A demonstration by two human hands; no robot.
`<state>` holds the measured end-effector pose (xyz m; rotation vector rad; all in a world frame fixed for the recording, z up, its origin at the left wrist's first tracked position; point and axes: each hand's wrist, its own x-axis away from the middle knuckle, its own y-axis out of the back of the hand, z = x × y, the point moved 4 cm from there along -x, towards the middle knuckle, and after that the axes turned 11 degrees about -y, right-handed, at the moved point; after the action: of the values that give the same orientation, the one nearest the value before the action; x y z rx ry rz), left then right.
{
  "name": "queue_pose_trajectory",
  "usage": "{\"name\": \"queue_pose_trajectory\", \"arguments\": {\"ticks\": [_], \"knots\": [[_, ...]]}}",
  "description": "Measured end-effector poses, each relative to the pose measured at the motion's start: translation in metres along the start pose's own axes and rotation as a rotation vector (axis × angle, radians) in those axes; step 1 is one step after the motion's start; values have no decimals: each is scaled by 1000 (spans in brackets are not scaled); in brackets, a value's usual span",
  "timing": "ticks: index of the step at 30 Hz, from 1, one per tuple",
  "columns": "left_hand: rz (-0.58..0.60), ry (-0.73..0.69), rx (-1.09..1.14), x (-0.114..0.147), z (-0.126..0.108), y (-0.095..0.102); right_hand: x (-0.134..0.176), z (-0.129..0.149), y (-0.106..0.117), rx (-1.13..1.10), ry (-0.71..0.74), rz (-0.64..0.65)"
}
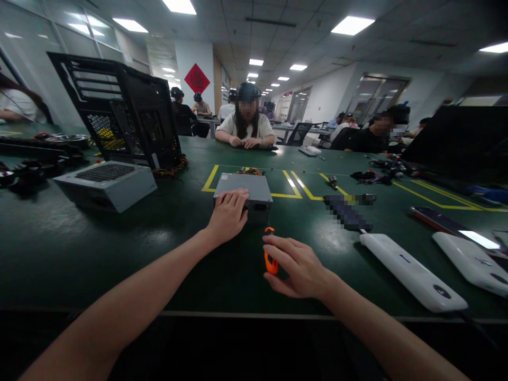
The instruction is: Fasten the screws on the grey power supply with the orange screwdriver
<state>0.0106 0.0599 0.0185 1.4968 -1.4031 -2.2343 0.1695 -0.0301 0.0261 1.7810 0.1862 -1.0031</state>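
A grey metal computer power supply (254,185) lies on the green table in front of me, with coloured wires at its far side. My left hand (228,216) grips its near left part, fingers over the top and front edge. An orange and black screwdriver (271,260) points away from me, its thin shaft reaching the power supply's front face near the right corner. Around its handle are the fingers of my right hand (297,264), with the thumb lower down. Whether the tip sits in a screw is too small to tell.
On the left stand a second power supply (109,185) and an open black computer case (123,111). White power banks (413,272) and a phone (456,227) lie at the right. Yellow tape (296,185) marks the table. A person (246,119) sits opposite.
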Motion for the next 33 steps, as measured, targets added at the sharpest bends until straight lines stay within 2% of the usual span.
{"name": "queue_pose_trajectory", "arguments": {"ticks": [3,7,10,14,17,21,24,28,33], "knots": [[3,-2,-4,0,0,0,-1,2,2,53,24,-1],[7,1,-2,0,1,-1,1,-2,2,22,-18,-53],[9,0,3,0,1,-1,1,-3,0,-2,-31,-21],[6,2,0,0,1,-1,0,1,0,54,34,39],[2,1,3,0,1,-1,0,2,1,73,30,-7],[5,3,-3,0,1,0,3,-3,0,5,-62,-64],[8,6,-8,0,1,0,3,-4,-2,-17,-69,-28],[9,5,-3,0,1,0,1,0,-1,89,8,25],[2,1,5,0,0,0,2,-1,7,172,13,-137]]}}
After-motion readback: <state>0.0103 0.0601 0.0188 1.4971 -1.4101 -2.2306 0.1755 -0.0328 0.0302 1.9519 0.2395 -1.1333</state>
